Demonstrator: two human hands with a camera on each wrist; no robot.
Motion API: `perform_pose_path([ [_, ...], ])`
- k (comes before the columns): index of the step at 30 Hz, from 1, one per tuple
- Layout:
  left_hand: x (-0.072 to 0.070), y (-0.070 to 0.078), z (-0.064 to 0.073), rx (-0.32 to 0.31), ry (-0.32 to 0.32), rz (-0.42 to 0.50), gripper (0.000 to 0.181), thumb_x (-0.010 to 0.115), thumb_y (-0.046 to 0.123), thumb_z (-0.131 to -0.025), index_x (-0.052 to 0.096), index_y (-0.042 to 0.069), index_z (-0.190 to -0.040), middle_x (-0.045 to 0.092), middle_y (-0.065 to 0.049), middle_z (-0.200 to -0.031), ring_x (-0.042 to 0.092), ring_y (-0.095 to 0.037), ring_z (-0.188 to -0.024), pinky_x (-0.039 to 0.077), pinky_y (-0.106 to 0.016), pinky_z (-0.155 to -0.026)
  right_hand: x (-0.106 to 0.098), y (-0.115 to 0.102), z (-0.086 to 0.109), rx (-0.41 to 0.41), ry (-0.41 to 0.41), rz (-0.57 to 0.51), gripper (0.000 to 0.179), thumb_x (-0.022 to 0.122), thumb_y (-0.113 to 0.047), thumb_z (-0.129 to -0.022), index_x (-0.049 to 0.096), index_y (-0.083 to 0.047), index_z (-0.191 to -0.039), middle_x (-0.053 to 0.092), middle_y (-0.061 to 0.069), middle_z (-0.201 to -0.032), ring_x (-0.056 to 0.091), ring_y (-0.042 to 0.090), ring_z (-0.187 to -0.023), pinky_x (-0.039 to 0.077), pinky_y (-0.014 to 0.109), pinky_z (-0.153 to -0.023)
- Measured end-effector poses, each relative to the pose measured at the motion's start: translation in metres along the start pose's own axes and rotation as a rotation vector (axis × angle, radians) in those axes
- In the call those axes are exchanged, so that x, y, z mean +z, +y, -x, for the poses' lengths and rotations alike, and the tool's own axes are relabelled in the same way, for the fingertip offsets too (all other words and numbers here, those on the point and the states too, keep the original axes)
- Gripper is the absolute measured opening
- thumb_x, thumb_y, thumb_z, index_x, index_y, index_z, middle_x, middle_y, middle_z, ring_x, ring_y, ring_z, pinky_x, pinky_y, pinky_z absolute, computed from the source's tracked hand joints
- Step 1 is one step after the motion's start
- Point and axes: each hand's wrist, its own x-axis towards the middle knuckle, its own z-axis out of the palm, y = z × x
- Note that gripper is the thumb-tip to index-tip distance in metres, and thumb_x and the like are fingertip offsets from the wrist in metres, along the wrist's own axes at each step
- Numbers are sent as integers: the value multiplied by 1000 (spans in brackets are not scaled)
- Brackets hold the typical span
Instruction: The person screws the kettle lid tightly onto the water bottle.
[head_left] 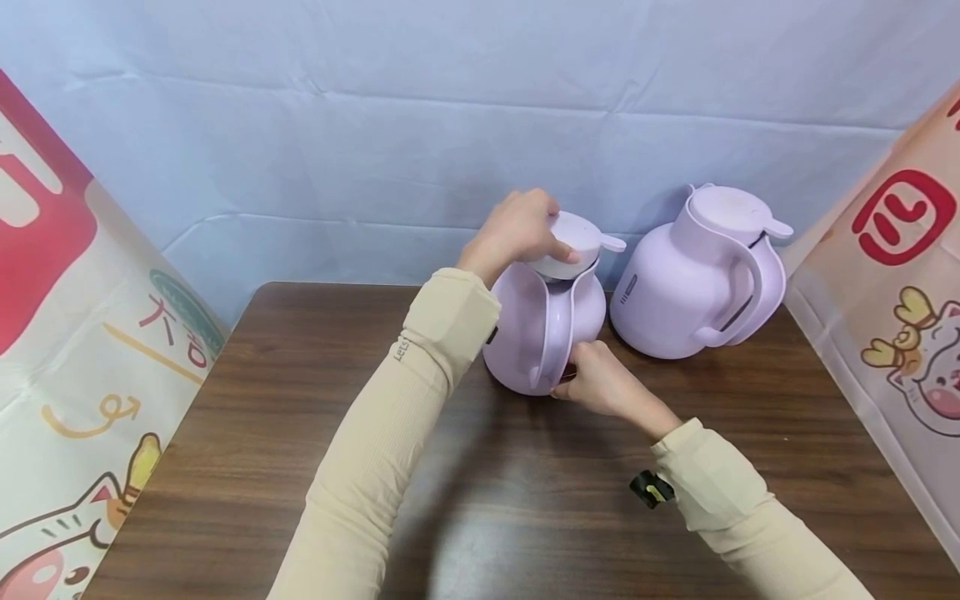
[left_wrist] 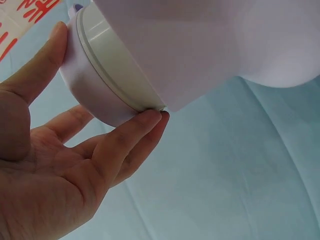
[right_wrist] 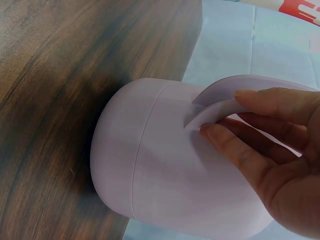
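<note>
Near the back of the table stands a lilac vacuum jug (head_left: 521, 317), its handle facing me. My left hand (head_left: 519, 227) grips the jug's round lid (head_left: 573, 242) from the left, thumb on one side and fingers on the other. A pale collar (left_wrist: 112, 52) shows between lid and neck in the left wrist view, with fingertips right at the neck's rim. Low on the handle (head_left: 557, 333), my right hand (head_left: 603, 379) pinches it between thumb and fingers. The right wrist view shows the jug's rounded base (right_wrist: 117, 155) upright on the wood.
A second lilac jug (head_left: 663, 292), lid on, stands just right of the first, its handle toward the front right. Behind both hangs a pale blue cloth (head_left: 375, 158). Printed cartoon sheets (head_left: 900, 275) flank the brown wooden table (head_left: 315, 367).
</note>
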Motion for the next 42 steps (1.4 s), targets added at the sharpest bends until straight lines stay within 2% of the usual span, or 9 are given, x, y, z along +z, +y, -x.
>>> perform_pose_path([
  [10, 1, -1, 4, -24, -8, 48, 68, 75, 33, -74, 48, 13, -132, 50, 0, -130, 44, -17, -113, 34, -25, -91, -1, 0, 1, -6, 3, -1, 24, 77, -3, -60, 64, -2, -80, 64, 5, -73, 60, 21, -71, 48, 36, -65],
  [20, 5, -7, 4, -10, -3, 59, 69, 76, 29, -74, 46, 18, -134, 45, -1, -135, 41, -20, -119, 32, -26, -94, -1, -1, 0, -5, 3, -6, 25, 76, -3, -59, 63, -2, -80, 63, 4, -73, 59, 20, -70, 48, 36, -64],
  [42, 8, -6, 6, -29, -20, 83, 75, 78, 26, -72, 41, 19, -138, 43, -1, -137, 39, -19, -120, 33, -26, -94, -2, 0, 1, 7, 2, -1, 27, 76, -3, -59, 63, -1, -83, 64, 6, -76, 61, 23, -74, 48, 38, -67],
])
